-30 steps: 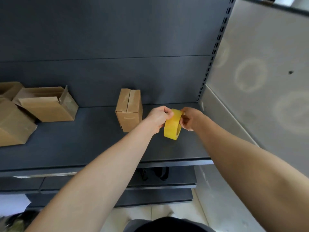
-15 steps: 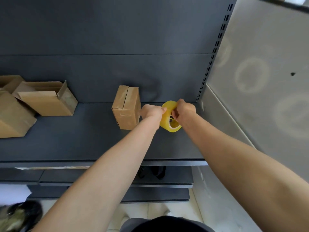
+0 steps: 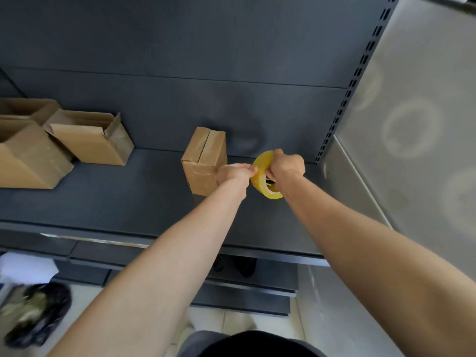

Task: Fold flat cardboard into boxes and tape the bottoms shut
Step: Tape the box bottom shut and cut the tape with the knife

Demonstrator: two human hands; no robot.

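Note:
A small folded cardboard box (image 3: pixel 203 157) stands on the dark shelf (image 3: pixel 116 202), its closed flaps facing up with a seam down the middle. Just right of it I hold a yellow roll of tape (image 3: pixel 262 176) above the shelf. My right hand (image 3: pixel 287 167) grips the roll through its core and over the top. My left hand (image 3: pixel 235 173) pinches at the roll's left rim, in front of the box's lower right corner. Whether a tape end is pulled free cannot be seen.
Three open cardboard boxes (image 3: pixel 90 136) lie at the shelf's left end. A perforated upright (image 3: pixel 345 99) and a grey side panel (image 3: pixel 412 124) close off the right. Lower shelves (image 3: pixel 231 295) and a dark bag (image 3: pixel 33 313) on the floor lie below.
Both hands and the tape roll have moved up and toward the small box. The roll has turned so its core faces more downward, and my left hand now overlaps the box's corner.

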